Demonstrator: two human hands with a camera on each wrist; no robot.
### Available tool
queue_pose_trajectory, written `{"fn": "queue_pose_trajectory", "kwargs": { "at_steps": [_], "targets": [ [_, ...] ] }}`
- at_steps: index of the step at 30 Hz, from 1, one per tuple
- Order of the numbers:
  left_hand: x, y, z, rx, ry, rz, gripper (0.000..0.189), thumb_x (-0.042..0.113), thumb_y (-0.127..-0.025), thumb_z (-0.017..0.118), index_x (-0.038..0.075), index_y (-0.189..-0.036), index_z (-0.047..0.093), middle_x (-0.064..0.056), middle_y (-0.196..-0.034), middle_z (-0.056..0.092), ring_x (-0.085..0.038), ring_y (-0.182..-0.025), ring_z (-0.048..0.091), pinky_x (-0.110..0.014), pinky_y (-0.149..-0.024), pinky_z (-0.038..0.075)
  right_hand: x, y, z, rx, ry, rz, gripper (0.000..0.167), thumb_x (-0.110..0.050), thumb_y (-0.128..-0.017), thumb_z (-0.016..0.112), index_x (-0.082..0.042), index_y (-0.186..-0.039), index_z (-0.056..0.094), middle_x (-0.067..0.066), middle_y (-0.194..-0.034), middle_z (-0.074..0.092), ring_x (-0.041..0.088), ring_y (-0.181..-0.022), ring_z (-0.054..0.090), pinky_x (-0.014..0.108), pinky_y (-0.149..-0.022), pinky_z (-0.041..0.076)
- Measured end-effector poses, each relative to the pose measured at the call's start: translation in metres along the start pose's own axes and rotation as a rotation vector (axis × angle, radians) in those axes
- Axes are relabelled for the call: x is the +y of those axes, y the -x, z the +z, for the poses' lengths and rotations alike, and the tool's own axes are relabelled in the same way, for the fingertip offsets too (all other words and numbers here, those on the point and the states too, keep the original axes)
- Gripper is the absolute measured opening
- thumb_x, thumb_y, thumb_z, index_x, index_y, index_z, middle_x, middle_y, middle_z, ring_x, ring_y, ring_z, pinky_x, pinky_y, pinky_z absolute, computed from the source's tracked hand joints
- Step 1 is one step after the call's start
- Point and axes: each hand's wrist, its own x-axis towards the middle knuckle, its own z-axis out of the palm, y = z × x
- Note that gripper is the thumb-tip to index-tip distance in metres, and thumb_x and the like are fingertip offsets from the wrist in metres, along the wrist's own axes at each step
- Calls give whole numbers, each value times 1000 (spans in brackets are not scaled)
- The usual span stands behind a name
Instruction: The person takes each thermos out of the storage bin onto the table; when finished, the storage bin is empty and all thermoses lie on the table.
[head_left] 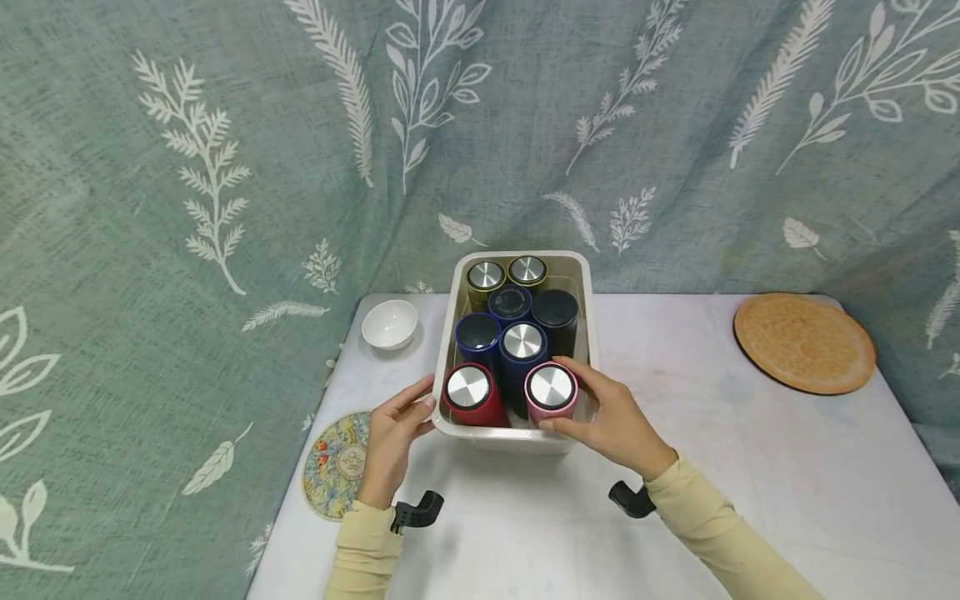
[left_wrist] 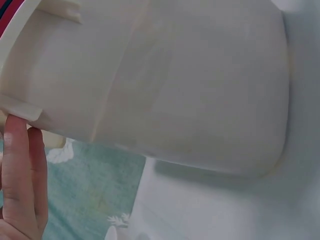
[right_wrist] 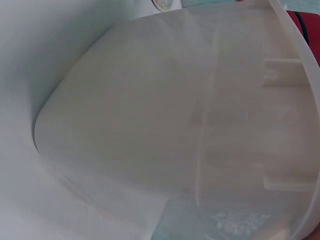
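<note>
A deep off-white plastic bin [head_left: 517, 444] stands on the table, holding several upright thermoses. My right hand [head_left: 618, 421] reaches over its front right rim and pinches a pink thermos [head_left: 552, 392] with a steel-topped lid between thumb and fingers. My left hand [head_left: 397, 429] holds the bin's front left rim, the straight fingers [left_wrist: 20, 170] reaching under the lip. Beside the pink one stand a red thermos [head_left: 480, 402] and a dark blue thermos [head_left: 522, 358] with silvery lids. In the right wrist view the bin's wall [right_wrist: 140, 110] fills the frame; the right hand is almost wholly out of it.
Left of the bin are a white bowl [head_left: 390, 325] and a patterned round mat [head_left: 330, 467], partly covered by the left hand. A round tan board [head_left: 806, 343] lies at the far right of the white-covered table [head_left: 712, 467]. A green leaf-print cloth [head_left: 517, 125] hangs behind.
</note>
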Motion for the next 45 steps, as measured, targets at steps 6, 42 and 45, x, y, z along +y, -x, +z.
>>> {"fn": "queue_pose_trajectory", "kwargs": {
  "at_steps": [6,42,45],
  "targets": [
    [-2,-1,-2,-20,12,1,42,0,-95,64,-4,-136,59,3,-119,70,-5,-96,71,-24,-80,62,1,1,1,7,25,3,87,-20,-70,93,-12,-146,51,8,-141,61,26,-131,59,44,-110,49],
    [-2,-2,-1,-1,82,-20,45,-3,-92,65,-7,-137,57,5,-115,72,-6,-96,71,-24,-82,61,0,4,9,87,-94,48,80,-25,-62,97,-21,-133,61,-2,-130,68,12,-122,60,11,-105,43],
    [-2,-3,-3,-2,92,-28,46,-4,-92,65,-7,-137,57,5,-115,73,-6,-95,72,-24,-82,61,0,5,10,93,-105,56,81,-23,-61,98,-21,-133,60,-1,-130,68,11,-122,59,10,-106,41]
  ]
}}
